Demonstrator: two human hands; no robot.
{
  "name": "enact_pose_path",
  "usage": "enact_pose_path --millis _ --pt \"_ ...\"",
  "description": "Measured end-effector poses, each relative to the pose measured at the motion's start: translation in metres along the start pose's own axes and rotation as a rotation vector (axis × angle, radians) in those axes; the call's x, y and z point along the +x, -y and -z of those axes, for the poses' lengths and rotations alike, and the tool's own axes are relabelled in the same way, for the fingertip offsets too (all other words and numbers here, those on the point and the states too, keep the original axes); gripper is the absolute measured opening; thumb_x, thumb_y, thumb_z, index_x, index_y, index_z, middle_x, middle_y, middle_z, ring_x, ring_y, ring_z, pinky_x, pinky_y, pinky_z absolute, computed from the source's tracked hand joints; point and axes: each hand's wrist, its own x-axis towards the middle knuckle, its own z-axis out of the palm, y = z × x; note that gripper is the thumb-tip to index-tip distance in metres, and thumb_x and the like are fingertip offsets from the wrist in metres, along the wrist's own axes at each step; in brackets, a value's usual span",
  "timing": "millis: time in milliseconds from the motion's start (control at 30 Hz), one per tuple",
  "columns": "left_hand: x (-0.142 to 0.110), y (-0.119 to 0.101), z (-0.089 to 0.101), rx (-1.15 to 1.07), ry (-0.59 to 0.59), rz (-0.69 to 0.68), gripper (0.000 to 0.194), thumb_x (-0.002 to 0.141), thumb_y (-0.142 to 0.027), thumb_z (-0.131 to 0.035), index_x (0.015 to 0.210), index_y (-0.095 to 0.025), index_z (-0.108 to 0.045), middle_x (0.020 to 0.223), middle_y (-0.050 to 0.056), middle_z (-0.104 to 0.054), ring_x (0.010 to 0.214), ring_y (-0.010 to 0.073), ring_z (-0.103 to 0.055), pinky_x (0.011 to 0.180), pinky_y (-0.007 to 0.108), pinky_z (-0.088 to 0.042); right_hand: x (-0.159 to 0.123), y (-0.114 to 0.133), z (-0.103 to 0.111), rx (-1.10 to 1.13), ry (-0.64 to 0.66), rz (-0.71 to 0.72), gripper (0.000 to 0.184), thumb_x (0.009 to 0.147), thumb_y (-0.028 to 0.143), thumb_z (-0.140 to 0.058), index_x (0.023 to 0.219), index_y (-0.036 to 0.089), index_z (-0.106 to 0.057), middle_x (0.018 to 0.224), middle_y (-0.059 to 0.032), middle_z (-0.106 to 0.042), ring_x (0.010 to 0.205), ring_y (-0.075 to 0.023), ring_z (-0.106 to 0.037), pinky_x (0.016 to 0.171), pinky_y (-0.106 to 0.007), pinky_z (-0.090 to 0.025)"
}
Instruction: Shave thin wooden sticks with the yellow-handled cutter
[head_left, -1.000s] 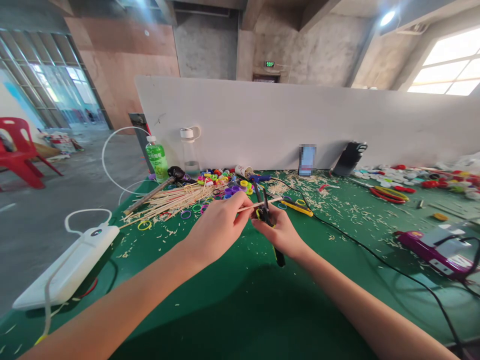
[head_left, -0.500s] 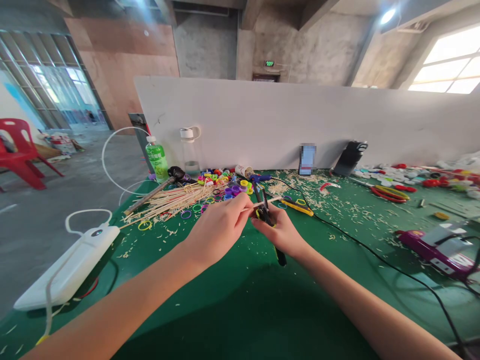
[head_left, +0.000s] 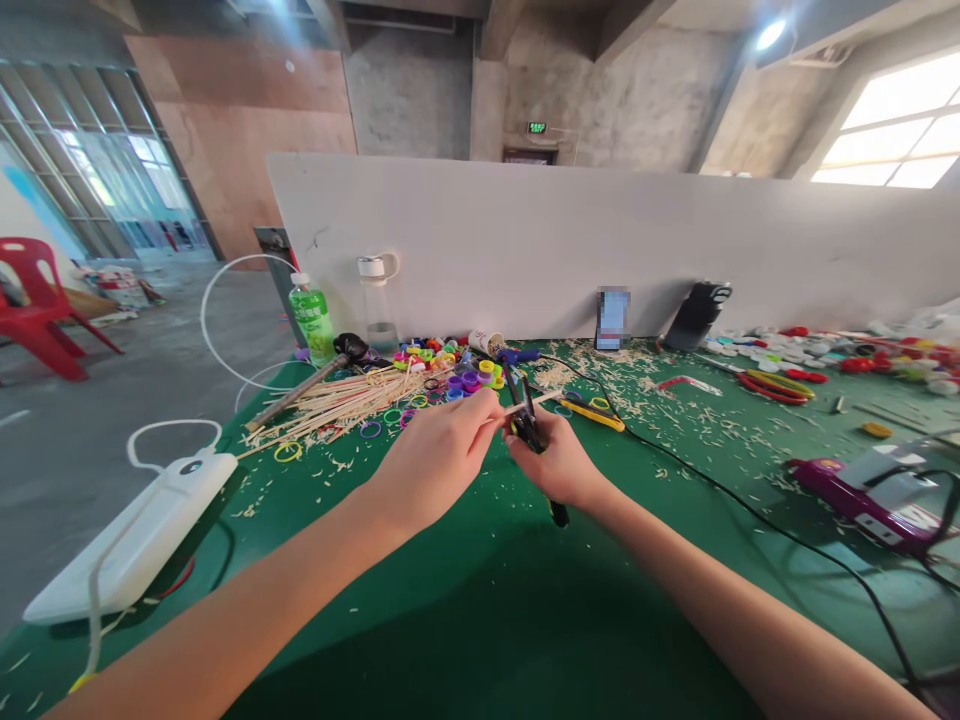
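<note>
My left hand (head_left: 439,455) pinches a thin wooden stick (head_left: 541,402) that points to the right. My right hand (head_left: 564,463) is closed round black-and-yellow cutting pliers (head_left: 531,430), whose jaws sit at the stick. Both hands hover over the green table (head_left: 480,610). Behind them lie a heap of thin sticks (head_left: 341,400) and several coloured plastic rings (head_left: 450,370).
A white power strip (head_left: 131,540) lies at the left edge. A green bottle (head_left: 313,320), a clear bottle (head_left: 377,300), a hammer (head_left: 307,385), a phone (head_left: 613,318) and a black cable (head_left: 750,510) are about. A purple device (head_left: 862,495) sits right. Wood chips litter the far table before a white board (head_left: 600,240).
Both hands have kept their grip and barely shifted. The view has moved slightly.
</note>
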Motion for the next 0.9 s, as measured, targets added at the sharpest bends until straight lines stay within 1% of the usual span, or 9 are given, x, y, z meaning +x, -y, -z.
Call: enact_pose_path --millis 167,333,400,467,567,633,700,800,900 --pt "-0.0018 -0.0015 -0.0025 0.001 0.001 0.007 0.007 0.092 -0.019 -0.047 0.090 -0.018 -0.053 0.072 -0.001 -0.064 0.056 0.0089 -0.052 0.051 0.022 -0.034 -0.0012 -0.0023 -0.0011 0.004 -0.036 0.033 0.011 0.069 0.015 -0.048 0.080 0.018 -0.050 0.065 0.0034 -0.049 0.056 -0.0107 -0.042 0.054 -0.024 -0.035" --pt "-0.0004 -0.0047 -0.0030 -0.084 0.030 0.067 0.009 0.091 -0.025 -0.051 0.094 -0.018 -0.056 0.077 0.000 -0.067 0.061 0.0109 -0.059 0.053 0.022 -0.039 -0.0018 -0.0043 -0.0027 -0.018 -0.067 0.029 0.012 0.069 0.014 -0.048 0.080 0.018 -0.051 0.062 0.0042 -0.047 0.054 -0.0100 -0.040 0.052 -0.023 -0.032" --pt "0.0001 -0.0049 -0.0031 -0.124 0.043 0.104 0.013 0.091 -0.029 -0.052 0.092 -0.018 -0.057 0.072 0.000 -0.066 0.059 0.0109 -0.059 0.052 0.022 -0.040 -0.0012 -0.0056 -0.0037 -0.004 -0.061 0.025 0.011 0.070 0.015 -0.048 0.081 0.018 -0.050 0.063 0.0037 -0.048 0.055 -0.0102 -0.040 0.053 -0.023 -0.034" --pt "0.0000 -0.0048 -0.0037 -0.171 0.067 0.143 0.018 0.093 -0.031 -0.048 0.088 -0.018 -0.059 0.066 -0.001 -0.065 0.055 0.0103 -0.059 0.050 0.021 -0.041 -0.0004 -0.0068 -0.0045 0.010 -0.056 0.022 0.010 0.071 0.016 -0.049 0.081 0.018 -0.050 0.064 0.0035 -0.048 0.055 -0.0101 -0.040 0.053 -0.023 -0.034" --pt "-0.0006 -0.0053 -0.0050 -0.246 0.078 0.180 0.023 0.095 -0.028 -0.042 0.083 -0.017 -0.058 0.068 0.000 -0.065 0.057 0.0098 -0.062 0.052 0.020 -0.044 0.0004 -0.0069 -0.0046 0.026 -0.047 0.012 0.009 0.072 0.017 -0.052 0.080 0.019 -0.049 0.063 0.0043 -0.047 0.056 -0.0099 -0.039 0.052 -0.023 -0.033" --pt "-0.0003 -0.0060 -0.0057 -0.273 0.067 0.197 0.022 0.094 -0.026 -0.042 0.080 -0.016 -0.057 0.071 0.001 -0.066 0.059 0.0098 -0.064 0.052 0.019 -0.045 -0.0001 -0.0055 -0.0039 0.049 -0.015 0.006 0.009 0.073 0.019 -0.054 0.081 0.018 -0.050 0.064 0.0039 -0.048 0.058 -0.0104 -0.041 0.053 -0.023 -0.034" --pt "0.0004 -0.0065 -0.0057 -0.279 0.061 0.212 0.021 0.094 -0.026 -0.044 0.079 -0.016 -0.056 0.068 0.000 -0.066 0.060 0.0103 -0.065 0.052 0.019 -0.046 -0.0013 -0.0033 -0.0028 0.083 0.019 0.001 0.011 0.075 0.021 -0.055 0.085 0.018 -0.052 0.068 0.0025 -0.051 0.060 -0.0112 -0.044 0.056 -0.024 -0.036" --pt "0.0012 -0.0062 -0.0048 -0.268 0.058 0.229 0.017 0.092 -0.024 -0.047 0.081 -0.017 -0.057 0.063 -0.002 -0.064 0.058 0.0109 -0.065 0.053 0.019 -0.047 -0.0030 -0.0002 -0.0012 0.130 0.038 -0.015 0.015 0.077 0.024 -0.056 0.091 0.017 -0.054 0.074 0.0005 -0.055 0.065 -0.0124 -0.048 0.060 -0.025 -0.039" --pt "0.0006 -0.0053 -0.0040 -0.277 0.063 0.234 0.013 0.091 -0.023 -0.048 0.083 -0.018 -0.058 0.063 -0.002 -0.065 0.059 0.0117 -0.065 0.055 0.020 -0.048 -0.0037 0.0013 -0.0001 0.159 0.053 -0.027 0.017 0.078 0.025 -0.057 0.094 0.017 -0.055 0.078 -0.0005 -0.057 0.069 -0.0133 -0.050 0.063 -0.026 -0.041"
